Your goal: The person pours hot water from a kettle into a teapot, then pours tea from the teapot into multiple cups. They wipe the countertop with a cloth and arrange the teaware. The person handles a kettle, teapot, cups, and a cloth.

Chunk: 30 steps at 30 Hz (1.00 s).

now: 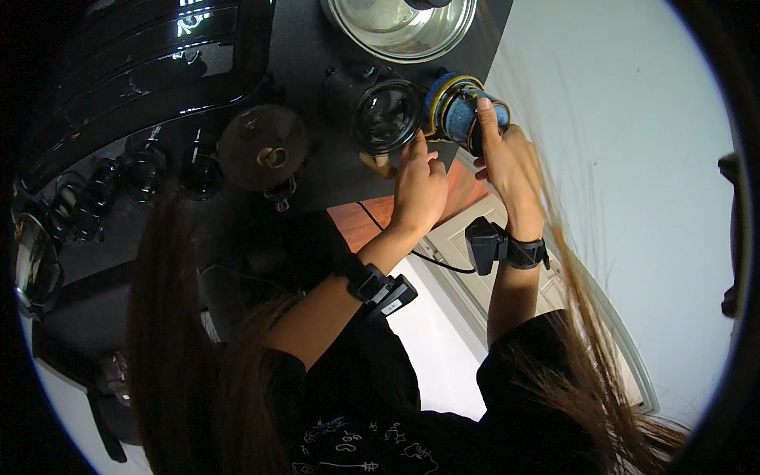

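Observation:
A blue glazed ceramic cup (466,116) with a yellow-brown band is tilted at the table's right edge. My right hand (513,157) grips it, thumb along its side and the other fingers mostly hidden below. Close beside it, my left hand (421,187) has its index finger at the rim of a round glass pot (389,116). That hand's other fingers are curled, and whether they grip anything is hidden. A light wooden handle (378,164) sticks out from under the pot's near side, left of my left hand.
A large pot with a glass lid (404,29) stands at the back of the black table (350,193). Left are a brown round lid (264,148), several small glass cups (145,172) and a glossy black slatted tray (154,71). A white wall (623,148) borders the right side.

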Motion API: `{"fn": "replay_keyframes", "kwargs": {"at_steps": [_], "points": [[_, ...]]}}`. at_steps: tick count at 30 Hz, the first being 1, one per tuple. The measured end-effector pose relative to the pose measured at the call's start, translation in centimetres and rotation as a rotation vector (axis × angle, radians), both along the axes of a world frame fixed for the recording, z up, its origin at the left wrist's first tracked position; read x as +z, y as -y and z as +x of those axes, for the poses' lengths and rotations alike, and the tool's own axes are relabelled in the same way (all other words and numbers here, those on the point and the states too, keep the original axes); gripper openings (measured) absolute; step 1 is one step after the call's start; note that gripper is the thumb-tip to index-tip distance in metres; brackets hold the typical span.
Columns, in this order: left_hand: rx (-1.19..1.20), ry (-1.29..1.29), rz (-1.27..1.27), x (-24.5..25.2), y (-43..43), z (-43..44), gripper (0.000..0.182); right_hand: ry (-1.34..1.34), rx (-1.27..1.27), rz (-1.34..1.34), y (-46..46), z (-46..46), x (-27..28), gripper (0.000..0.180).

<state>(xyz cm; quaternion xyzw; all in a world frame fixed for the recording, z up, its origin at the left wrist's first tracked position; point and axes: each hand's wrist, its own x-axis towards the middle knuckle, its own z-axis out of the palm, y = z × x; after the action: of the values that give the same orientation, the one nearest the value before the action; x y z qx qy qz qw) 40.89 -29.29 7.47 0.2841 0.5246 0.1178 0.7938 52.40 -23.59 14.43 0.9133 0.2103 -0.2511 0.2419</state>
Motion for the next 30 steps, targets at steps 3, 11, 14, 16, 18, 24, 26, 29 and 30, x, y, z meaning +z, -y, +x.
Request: {"fn": "replay_keyframes", "kwargs": {"at_steps": [3, 11, 14, 16, 18, 24, 26, 29, 30], "points": [[-0.024, 0.036, -0.062, -0.1, -0.2, -0.2, 0.058, -0.037, -0.082, 0.002, 0.6, 0.5, 0.1, 0.091], [-0.036, 0.031, -0.027, -0.9, -0.5, 0.2, 0.06, -0.058, 0.491, 0.412, 2.3, -0.3, -0.8, 0.091], [-0.024, 0.036, -0.028, -0.5, -0.5, 0.2, 0.06, 0.035, 0.321, 0.286, 1.0, -1.1, -0.6, 0.086], [-0.032, 0.025, -0.042, -0.4, -0.8, 0.3, 0.061, 0.012, 0.11, 0.163, -0.2, -1.3, -0.2, 0.086], [-0.019, 0.033, -0.033, -0.1, -0.9, 0.1, 0.061, 0.106, 0.137, 0.057, -1.1, -1.9, -0.2, 0.088], [-0.006, 0.066, -0.059, 0.6, -1.1, -0.5, 0.061, 0.135, 0.164, -0.007, -2.1, -2.2, 0.2, 0.095], [-0.003, 0.063, -0.05, 0.4, -1.1, -0.4, 0.061, 0.122, 0.218, 0.045, -1.5, -2.1, 0.1, 0.091], [-0.007, 0.037, -0.023, -0.3, -0.8, -0.2, 0.06, 0.071, 0.358, 0.207, 0.2, -1.8, -0.6, 0.083], [-0.008, 0.03, -0.024, -0.5, -0.7, -0.2, 0.059, 0.055, 0.449, 0.292, 0.8, -1.7, -0.7, 0.084]]}}
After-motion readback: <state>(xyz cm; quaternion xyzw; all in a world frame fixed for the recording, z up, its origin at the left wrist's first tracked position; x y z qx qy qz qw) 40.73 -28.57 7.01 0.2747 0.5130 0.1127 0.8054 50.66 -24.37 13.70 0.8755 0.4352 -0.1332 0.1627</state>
